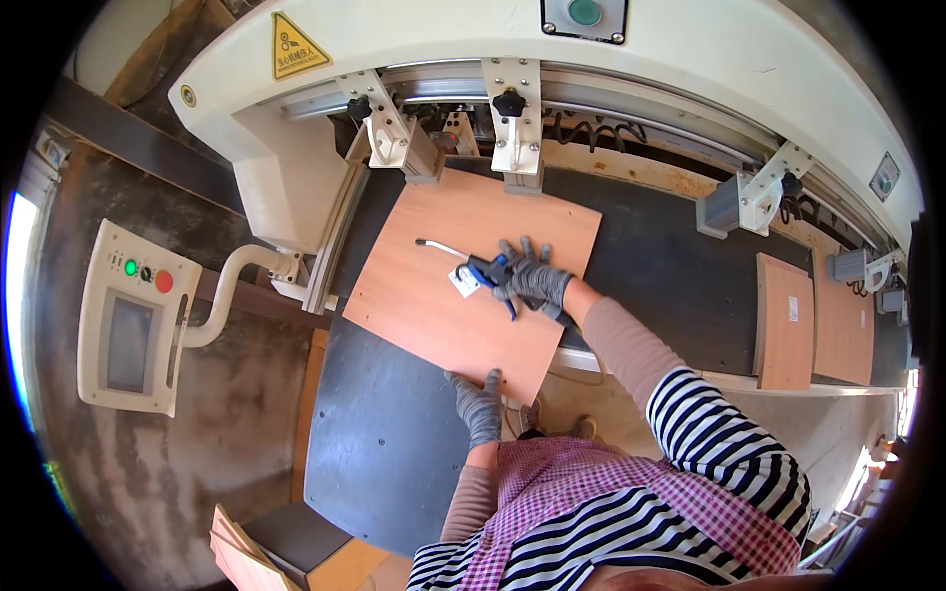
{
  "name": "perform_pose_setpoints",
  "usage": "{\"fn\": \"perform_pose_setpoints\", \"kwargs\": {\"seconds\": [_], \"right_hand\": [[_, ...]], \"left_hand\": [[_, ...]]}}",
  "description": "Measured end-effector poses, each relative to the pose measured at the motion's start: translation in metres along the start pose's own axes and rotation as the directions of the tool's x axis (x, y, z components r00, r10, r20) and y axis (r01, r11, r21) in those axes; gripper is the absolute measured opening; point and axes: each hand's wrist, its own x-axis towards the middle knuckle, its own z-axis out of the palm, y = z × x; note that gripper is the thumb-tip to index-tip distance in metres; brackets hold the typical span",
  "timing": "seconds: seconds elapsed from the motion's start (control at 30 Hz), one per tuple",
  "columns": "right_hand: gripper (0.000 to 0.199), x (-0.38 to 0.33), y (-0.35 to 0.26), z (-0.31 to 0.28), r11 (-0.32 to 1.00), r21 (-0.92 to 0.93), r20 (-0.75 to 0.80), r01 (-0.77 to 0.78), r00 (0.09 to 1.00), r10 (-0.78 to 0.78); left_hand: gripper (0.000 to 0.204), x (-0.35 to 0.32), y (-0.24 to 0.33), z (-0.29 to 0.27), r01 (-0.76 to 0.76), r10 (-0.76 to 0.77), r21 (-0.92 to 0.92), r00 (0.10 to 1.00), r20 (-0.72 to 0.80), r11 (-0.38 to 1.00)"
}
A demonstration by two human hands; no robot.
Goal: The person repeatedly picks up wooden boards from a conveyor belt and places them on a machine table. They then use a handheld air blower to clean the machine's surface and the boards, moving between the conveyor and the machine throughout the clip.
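Note:
A pale wood-grain panel (434, 286) lies at an angle across the dark machine table, its near corner jutting past the table's edge. My right hand (537, 281), in a grey glove, is over the panel, holding a blue and black air blow gun (486, 269). Its bent metal nozzle points to the far left, and the palm hides much of the handle. A white label (464, 283) shows on the panel beside the gun. My left hand (477, 409), gloved too, grips the panel's near edge, with some fingertips hidden.
Above the far edge hang white clamp brackets (511, 128) on a rail. To the left, a control panel (128, 315) stands on a curved arm. A dark side table (384, 443) extends towards me. More panels (785, 325) lie at the far right; others (241, 552) stand at lower left.

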Motion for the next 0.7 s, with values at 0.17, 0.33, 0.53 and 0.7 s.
{"fn": "perform_pose_setpoints", "kwargs": {"seconds": [0.17, 0.33, 0.53, 0.7], "right_hand": [[0.084, 0.050, 0.023, -0.022, 0.999, -0.039, -0.015, 0.036, 0.999, -0.037], [0.080, 0.070, 0.035, -0.036, 0.993, -0.052, 0.005, 0.102, 0.995, -0.102], [0.106, 0.057, -0.011, -0.073, 0.995, -0.100, 0.072, -0.002, 0.997, 0.010], [0.029, -0.032, -0.040, -0.066, 0.685, 0.705, 0.138, -0.183, 0.983, 0.120]], "left_hand": [[0.093, 0.025, 0.046, 0.022, 0.106, -0.100, -0.047, 0.989, 0.104, 0.993], [0.109, 0.025, 0.114, 0.011, 0.183, -0.197, 0.090, 0.960, 0.200, 0.979], [0.111, 0.033, 0.127, 0.011, 0.239, -0.258, 0.100, 0.928, 0.270, 0.966], [0.103, 0.030, 0.093, 0.024, 0.038, -0.045, 0.042, 0.977, 0.209, 0.998]]}}
